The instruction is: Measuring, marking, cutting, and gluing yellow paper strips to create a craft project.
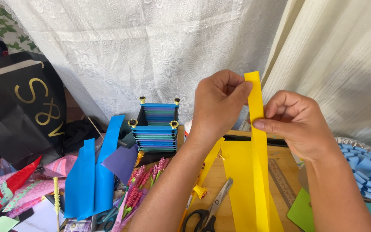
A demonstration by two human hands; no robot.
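Yellow paper strip (257, 141), lower end cut off

— How do the arms sit?

— Both forearms rise from the lower edge and lean toward each other, bare to the wrist.

— And the left hand (217, 101)?

— Raised, back toward the camera, fingers curled, fingertips pressed together in a pinch at its right side.

— The right hand (293, 122)?

— Slightly lower, just beside the left, knuckles bent, thumb (268, 125) stretched flat leftward under the curled forefinger, also pinching.
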